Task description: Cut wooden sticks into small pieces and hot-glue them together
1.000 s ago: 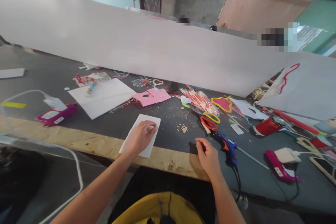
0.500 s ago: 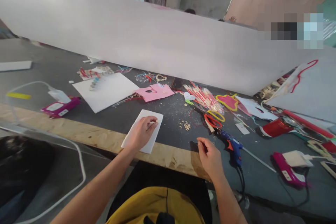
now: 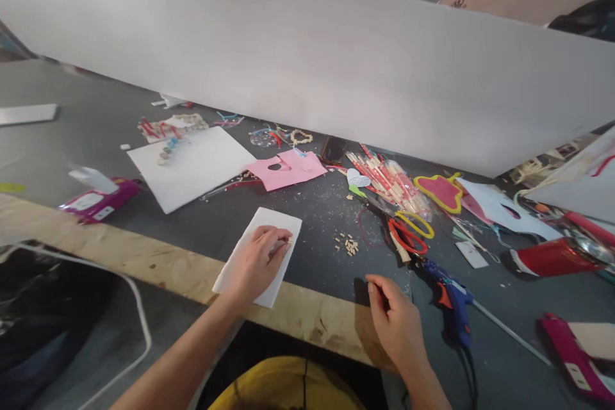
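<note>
My left hand (image 3: 254, 262) lies over a white foam board piece (image 3: 283, 269) at the table's front edge. Its thumb and forefinger are closed on a tiny pale piece (image 3: 290, 241), which looks like the cut wooden bits. Those small wooden bits (image 3: 350, 245) sit in a loose pile to the right of the board. My right hand (image 3: 394, 315) rests at the wooden edge with fingers curled in, and nothing shows in it. Right of that hand lies a blue glue gun (image 3: 451, 301) with a glue stick in its back.
Scissors (image 3: 408, 230), wrapped chopsticks (image 3: 384, 179) and a pink cut-out sheet (image 3: 293, 170) lie beyond my hands. A larger white board (image 3: 192, 166) is at left. A purple power strip (image 3: 100, 202) and a red can (image 3: 557, 256) flank the area. A tall white panel (image 3: 288, 64) stands behind.
The camera view has shifted and tilted a little lower. Both hands keep nearly the same poses and places on the table, the left one still over the white foam board piece.
</note>
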`<state>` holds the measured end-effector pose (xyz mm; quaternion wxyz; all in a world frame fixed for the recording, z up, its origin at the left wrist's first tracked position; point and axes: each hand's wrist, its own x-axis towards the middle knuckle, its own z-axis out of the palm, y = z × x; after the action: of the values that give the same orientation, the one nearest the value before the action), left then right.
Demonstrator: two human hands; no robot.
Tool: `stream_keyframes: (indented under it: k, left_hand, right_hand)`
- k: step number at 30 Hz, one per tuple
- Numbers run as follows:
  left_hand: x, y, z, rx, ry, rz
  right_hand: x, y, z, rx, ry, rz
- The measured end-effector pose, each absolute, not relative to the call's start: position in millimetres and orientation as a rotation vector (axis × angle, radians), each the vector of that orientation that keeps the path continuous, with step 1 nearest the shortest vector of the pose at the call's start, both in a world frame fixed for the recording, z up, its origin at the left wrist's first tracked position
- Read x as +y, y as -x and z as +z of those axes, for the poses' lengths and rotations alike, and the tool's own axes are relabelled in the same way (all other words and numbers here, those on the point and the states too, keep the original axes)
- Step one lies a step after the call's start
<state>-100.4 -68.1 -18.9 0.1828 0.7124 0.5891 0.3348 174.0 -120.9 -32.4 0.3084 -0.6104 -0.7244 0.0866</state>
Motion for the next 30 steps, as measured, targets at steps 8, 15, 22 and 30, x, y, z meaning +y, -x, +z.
stream_keyframes:
  k: [8, 15, 22, 30]
  left_hand:
    - [-68, 100, -22, 1.609, -2.212, 0.925]
    - [-66, 82, -14, 1.428, -2.487, 0.710]
    - [-60, 82, -5, 1.466, -2.307, 0.633]
    - [-60, 103, -5, 1.429, -2.363, 0.501]
  right_hand:
    - [-121, -171, -31, -2.020, 1.558, 0.170]
    - [-118, -172, -32, -2.037, 1.581, 0.225]
    - [-117, -172, -21, -2.088, 1.615, 0.336]
    - [-115, -171, -14, -2.162, 1.593, 0.373]
